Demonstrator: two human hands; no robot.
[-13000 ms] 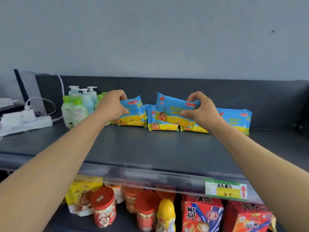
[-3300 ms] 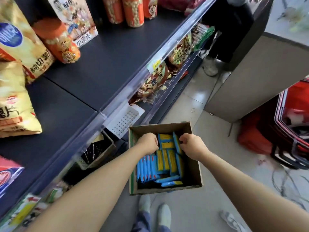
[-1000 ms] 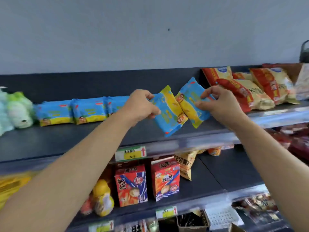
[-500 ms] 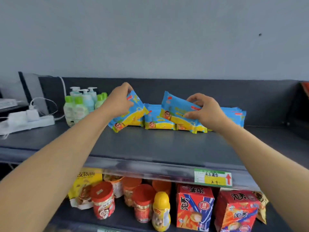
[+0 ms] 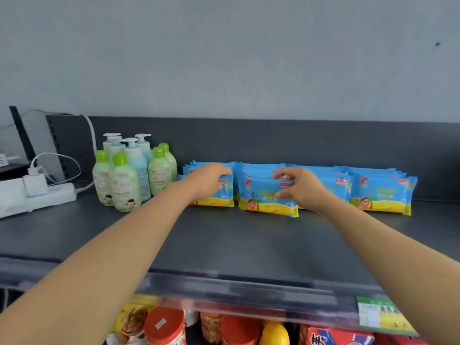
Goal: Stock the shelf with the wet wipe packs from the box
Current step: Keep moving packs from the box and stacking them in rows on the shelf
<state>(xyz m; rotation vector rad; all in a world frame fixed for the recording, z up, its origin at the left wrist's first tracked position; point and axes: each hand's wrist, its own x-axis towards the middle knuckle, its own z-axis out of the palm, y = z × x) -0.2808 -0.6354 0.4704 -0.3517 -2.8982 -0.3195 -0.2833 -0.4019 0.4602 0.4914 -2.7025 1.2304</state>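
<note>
Pack (image 5: 267, 199) upright between right fingers (image 5: 283, 176) (shelved).

The shelf (image 5: 224, 245) is bare across its whole front, from the edge rail back to the row of wet wipe packs (image 5: 383, 192), so a hand can pass freely there. Behind that row the dark back panel (image 5: 249, 140) closes the way. Left of the row, a cluster of bottles (image 5: 129, 175) stands just beside the end pack, seemingly with no gap to slip through. Further left, a power strip (image 5: 37, 197) with its cable blocks the shelf's end. Right of the row, shelf lies open.
</note>
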